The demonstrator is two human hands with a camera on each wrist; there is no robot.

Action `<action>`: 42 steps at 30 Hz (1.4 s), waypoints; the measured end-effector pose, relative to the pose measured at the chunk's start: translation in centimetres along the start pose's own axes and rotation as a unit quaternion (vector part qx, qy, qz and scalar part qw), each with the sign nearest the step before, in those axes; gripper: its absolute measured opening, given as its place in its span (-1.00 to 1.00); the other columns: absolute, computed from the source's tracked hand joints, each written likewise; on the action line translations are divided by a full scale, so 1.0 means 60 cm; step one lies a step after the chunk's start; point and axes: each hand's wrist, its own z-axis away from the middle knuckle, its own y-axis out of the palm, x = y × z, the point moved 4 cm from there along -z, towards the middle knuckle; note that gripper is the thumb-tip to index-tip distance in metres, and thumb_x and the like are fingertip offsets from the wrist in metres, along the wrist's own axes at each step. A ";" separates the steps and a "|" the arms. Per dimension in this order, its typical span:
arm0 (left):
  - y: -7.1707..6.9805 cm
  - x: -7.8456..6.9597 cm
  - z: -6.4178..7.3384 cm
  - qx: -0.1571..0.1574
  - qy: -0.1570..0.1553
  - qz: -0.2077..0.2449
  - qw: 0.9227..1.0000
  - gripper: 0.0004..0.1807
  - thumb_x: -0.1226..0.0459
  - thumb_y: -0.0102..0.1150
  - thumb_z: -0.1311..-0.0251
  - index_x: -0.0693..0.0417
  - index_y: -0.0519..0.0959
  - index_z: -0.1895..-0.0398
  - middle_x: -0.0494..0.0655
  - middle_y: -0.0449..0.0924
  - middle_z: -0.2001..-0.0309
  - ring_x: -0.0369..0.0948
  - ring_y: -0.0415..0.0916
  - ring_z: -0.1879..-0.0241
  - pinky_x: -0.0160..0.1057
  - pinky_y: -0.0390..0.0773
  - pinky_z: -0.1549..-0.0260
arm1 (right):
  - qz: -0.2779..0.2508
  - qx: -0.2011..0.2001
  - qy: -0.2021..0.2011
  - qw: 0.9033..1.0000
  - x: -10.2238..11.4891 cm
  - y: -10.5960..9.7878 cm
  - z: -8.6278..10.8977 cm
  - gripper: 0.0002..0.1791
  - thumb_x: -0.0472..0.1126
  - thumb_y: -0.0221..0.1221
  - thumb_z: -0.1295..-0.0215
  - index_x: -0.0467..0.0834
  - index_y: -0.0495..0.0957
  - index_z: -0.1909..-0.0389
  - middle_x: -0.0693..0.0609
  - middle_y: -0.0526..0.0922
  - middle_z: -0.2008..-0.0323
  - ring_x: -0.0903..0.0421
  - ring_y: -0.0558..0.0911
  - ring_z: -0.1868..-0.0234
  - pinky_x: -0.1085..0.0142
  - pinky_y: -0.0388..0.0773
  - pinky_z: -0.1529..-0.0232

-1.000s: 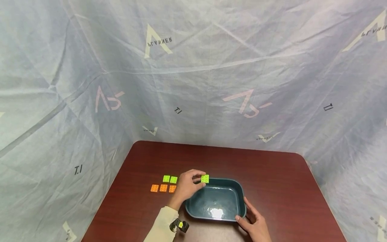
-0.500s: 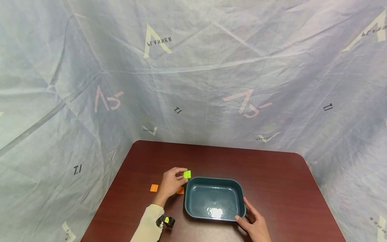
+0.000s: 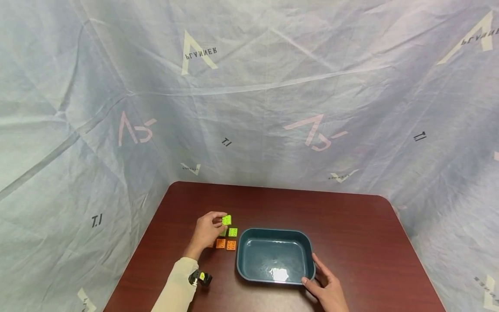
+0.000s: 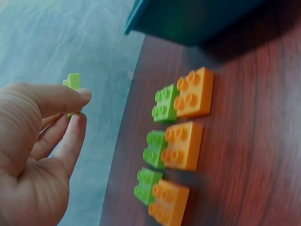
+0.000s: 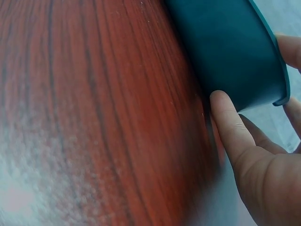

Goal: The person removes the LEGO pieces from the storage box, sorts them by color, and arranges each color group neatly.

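Between thumb and fingertips, my left hand pinches a lime-green toy building block above the table. In the left wrist view, that raised block shows only partly past the fingers. Below it lie three green blocks and three orange blocks, side by side in green-orange pairs, studs up; the hand hides some of them in the head view. My right hand grips the near right corner of a dark teal rectangular bin, thumb at its near rim and fingers along its right side.
The dark red wood-grain table carries the bin just right of the blocks. Pale printed cloth hangs around the table's back and sides. A black wrist strap sits at the left sleeve.
My left hand has moved left from over the bin's far left rim to above the block rows, still pinching a green block. My right hand and the bin have stayed put.
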 end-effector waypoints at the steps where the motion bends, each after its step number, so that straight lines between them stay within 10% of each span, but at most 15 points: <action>1: -0.004 0.002 0.000 0.000 -0.003 -0.001 1.000 -0.54 0.39 0.46 -0.27 0.03 0.69 -0.25 0.05 0.65 -0.19 0.09 0.72 -0.14 -0.11 0.78 0.03 | 0.002 0.001 -0.004 1.000 0.001 0.000 0.000 -0.05 -0.23 0.56 -0.15 0.07 0.38 -0.58 -0.24 0.56 -0.40 0.32 0.69 -0.12 0.53 0.61 -0.03; 23: -0.098 0.121 -0.004 -0.002 -0.058 -0.151 0.987 -0.59 0.43 0.35 -0.23 0.12 0.70 -0.16 0.13 0.68 -0.06 -0.03 0.64 0.04 0.00 0.71 0.13 | -0.015 -0.002 -0.010 1.000 0.001 0.006 0.003 -0.05 -0.29 0.55 -0.15 0.01 0.38 -0.58 -0.26 0.52 -0.43 0.39 0.67 -0.11 0.55 0.60 -0.04; 42: -0.103 0.142 -0.011 0.053 -0.078 -0.164 0.982 -0.61 0.46 0.38 -0.24 0.15 0.72 -0.15 0.11 0.73 -0.03 -0.05 0.67 0.06 0.03 0.73 0.08 | -0.009 -0.002 0.004 1.000 0.001 0.005 0.002 -0.04 -0.24 0.56 -0.16 0.06 0.37 -0.59 -0.26 0.54 -0.41 0.31 0.68 -0.14 0.55 0.59 -0.04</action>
